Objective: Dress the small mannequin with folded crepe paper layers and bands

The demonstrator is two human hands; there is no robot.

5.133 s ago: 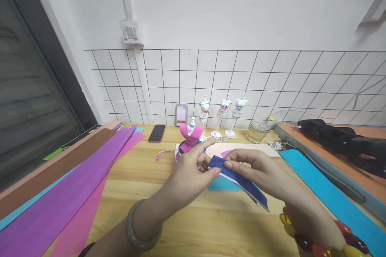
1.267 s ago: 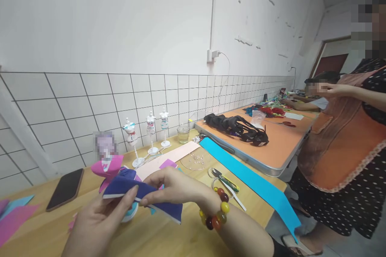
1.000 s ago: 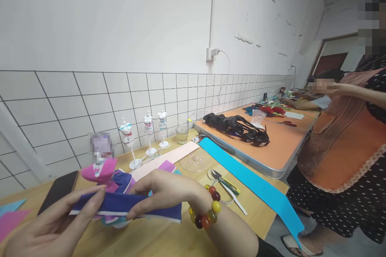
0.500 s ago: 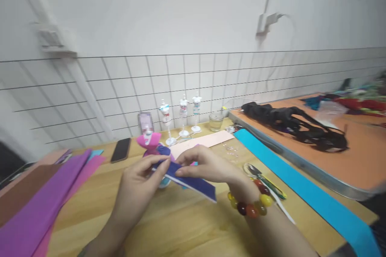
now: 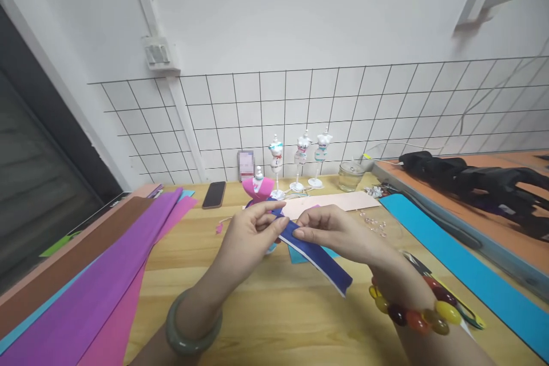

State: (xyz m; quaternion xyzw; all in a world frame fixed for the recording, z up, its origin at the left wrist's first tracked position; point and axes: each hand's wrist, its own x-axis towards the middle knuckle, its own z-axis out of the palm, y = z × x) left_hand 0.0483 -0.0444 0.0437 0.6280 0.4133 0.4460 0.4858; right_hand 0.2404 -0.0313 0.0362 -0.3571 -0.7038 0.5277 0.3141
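Between my two hands stretches a dark blue strip (image 5: 317, 255) with a white edge, slanting down to the right. My left hand (image 5: 253, 234) pinches its upper end between thumb and fingers. A little farther along, my right hand (image 5: 330, 231) grips the same strip by its upper edge. Just behind my left hand stands a small dress form (image 5: 258, 185) wrapped in bright pink, its lower part mostly hidden by my hands. A light blue piece (image 5: 299, 255) lies on the table under the strip.
Three white mini dress forms (image 5: 301, 151) stand at the back beside a glass (image 5: 350, 176). A phone (image 5: 214, 195) lies back left. Purple sheets (image 5: 107, 274) cover the left side, a blue strip (image 5: 463, 271) the right. Yellow-handled snips (image 5: 465, 309) lie near my right wrist.
The camera view has swung left, so everything sits farther right in the picture. Both hands keep their pinch on the dark blue strip, which now shows more length below my right hand.
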